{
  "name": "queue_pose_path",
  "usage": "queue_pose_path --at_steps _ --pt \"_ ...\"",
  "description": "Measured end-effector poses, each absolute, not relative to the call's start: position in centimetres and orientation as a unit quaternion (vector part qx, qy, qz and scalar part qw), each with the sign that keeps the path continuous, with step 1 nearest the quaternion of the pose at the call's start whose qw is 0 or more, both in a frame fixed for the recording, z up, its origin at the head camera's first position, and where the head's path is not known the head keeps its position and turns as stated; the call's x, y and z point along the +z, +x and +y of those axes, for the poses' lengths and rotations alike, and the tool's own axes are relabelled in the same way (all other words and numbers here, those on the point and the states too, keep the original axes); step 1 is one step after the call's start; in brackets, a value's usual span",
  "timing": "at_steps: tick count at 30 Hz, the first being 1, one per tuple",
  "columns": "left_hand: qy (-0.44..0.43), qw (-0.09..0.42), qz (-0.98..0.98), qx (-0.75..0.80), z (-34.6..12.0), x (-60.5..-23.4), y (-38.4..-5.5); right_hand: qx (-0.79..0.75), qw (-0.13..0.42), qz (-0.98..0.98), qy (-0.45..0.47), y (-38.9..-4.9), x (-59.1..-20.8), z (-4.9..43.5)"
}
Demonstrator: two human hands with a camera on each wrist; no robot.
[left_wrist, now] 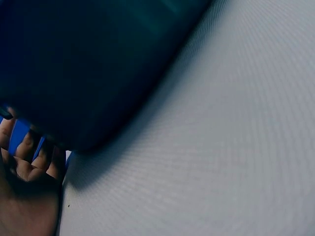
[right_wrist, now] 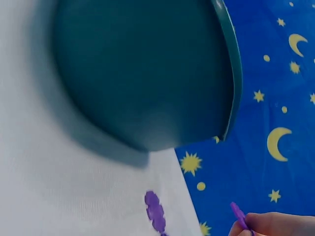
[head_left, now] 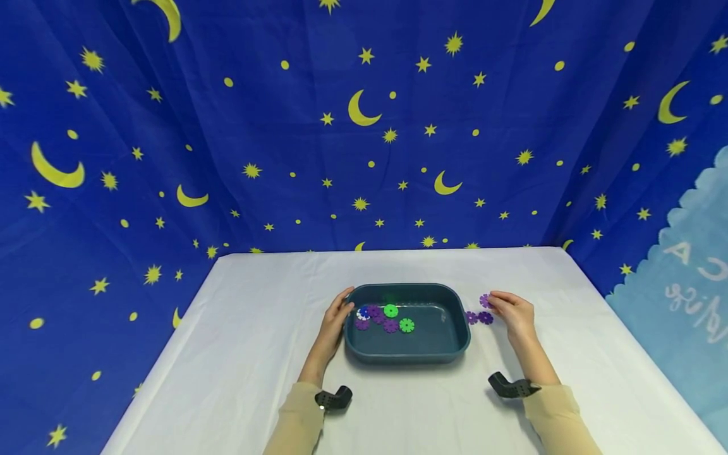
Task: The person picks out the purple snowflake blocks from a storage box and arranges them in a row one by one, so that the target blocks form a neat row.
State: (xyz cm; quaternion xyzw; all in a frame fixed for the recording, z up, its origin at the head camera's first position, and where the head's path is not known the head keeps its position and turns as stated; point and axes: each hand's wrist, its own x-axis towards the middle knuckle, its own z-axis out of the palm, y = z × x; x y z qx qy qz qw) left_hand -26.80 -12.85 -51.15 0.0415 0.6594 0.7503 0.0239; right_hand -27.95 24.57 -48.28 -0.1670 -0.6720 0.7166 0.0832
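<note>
A dark teal plastic basin (head_left: 407,355) sits mid-table. In the head view my left hand (head_left: 332,325) holds its left side, fingertips at the rim; the left wrist view shows bent fingers (left_wrist: 28,153) against the outer wall. To the right of the basin, my right hand (head_left: 514,316) pinches a purple snowflake disc (head_left: 485,301) between thumb and fingers, raised off the table in the right wrist view, where the disc (right_wrist: 238,214) appears edge-on. Two more purple snowflake discs (head_left: 486,318) lie beside the basin's right wall, below the pinched one.
Inside the basin, towards its left, lie several notched discs: green (head_left: 406,325), purple (head_left: 390,325), and a blue and white pair (head_left: 363,313). A white cloth covers the table (head_left: 256,328). A blue curtain with moons and stars (head_left: 318,139) hangs behind and at both sides.
</note>
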Motion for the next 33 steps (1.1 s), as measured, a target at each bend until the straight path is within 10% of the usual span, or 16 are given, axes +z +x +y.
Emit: queue_pose_path --at_steps 33 --pt "0.041 0.009 0.664 0.747 -12.9 -53.6 -28.2 0.535 0.148 -0.802 -0.221 -27.7 -51.4 26.6"
